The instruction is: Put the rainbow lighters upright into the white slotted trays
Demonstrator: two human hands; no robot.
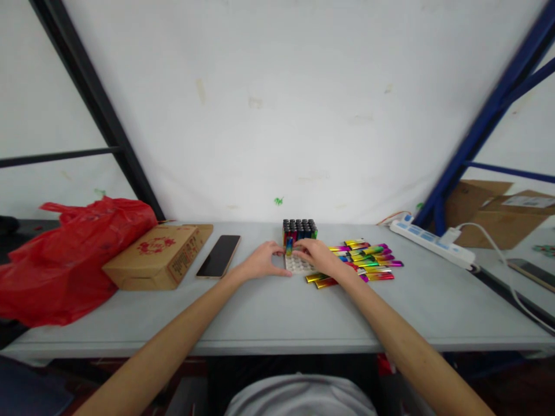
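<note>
Wearing a pale grey cloth garment [301, 398] nearest the camera, and stretching two bare forearms [177, 334] across a light grey, flat-topped table [269, 323] to a white, rectangular tray [299, 266] with round holes. Holding the left hand [265, 260] at the tray's left side, loose and ungripping, spreading thumb well apart from fingers, just beside a slim, upright, blue-and-gold, metallic lighter-like piece [289, 245] over the tray's left part. Curling the right hand [318, 254] over the tray's right part, setting fingertips at the same piece; not being able to tell whether pinching or merely touching. Seeing black-topped, coloured upright pieces [299, 224] standing in close rows at the tray's far end. Finding shiny, multicoloured, metallic loose pieces [373, 263] lying heaped right of the tray, partly hidden by the right wrist. Noting, left of the tray, a flat, black-screened phone [219, 256], then a brown cardboard box [151, 248] with red print, and farthest left a crumpled red plastic bag [78, 260]. Spotting, well right of the tray, a long white plastic power strip [427, 240] and, farther right, a brown cardboard carton [515, 216].
</note>
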